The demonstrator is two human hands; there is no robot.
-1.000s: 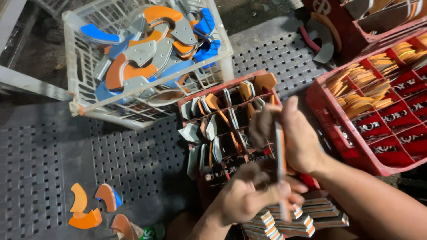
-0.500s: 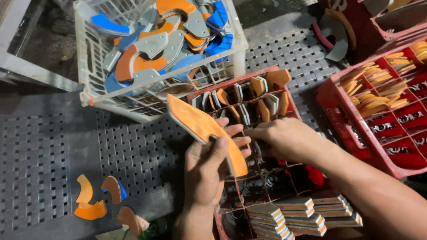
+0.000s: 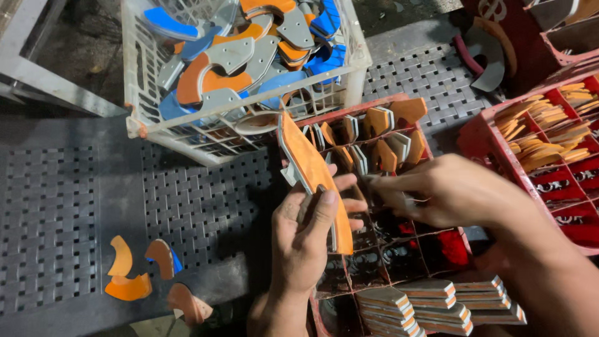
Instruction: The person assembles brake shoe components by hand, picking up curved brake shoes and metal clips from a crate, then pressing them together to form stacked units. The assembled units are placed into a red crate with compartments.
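My left hand (image 3: 309, 234) grips a stack of long orange-faced sole pieces (image 3: 312, 168), held edge-up over a red divided crate (image 3: 399, 249). My right hand (image 3: 446, 190) reaches across the same crate with fingers pinched near the stack's lower end; what it holds is hidden. The crate's far cells hold upright orange and grey curved pieces (image 3: 380, 134). Layered striped pieces (image 3: 430, 302) lie stacked at the crate's near end.
A white lattice basket (image 3: 249, 125) full of blue, orange and grey curved pieces stands behind. A second red crate (image 3: 549, 156) with tan pieces is at the right. Loose orange pieces (image 3: 134, 274) lie on the dark perforated bench (image 3: 62, 206) at lower left.
The stack, upright one second ago, now lies tilted and edge-on in my left hand. My right hand has let go of its top and moved down to the crate.
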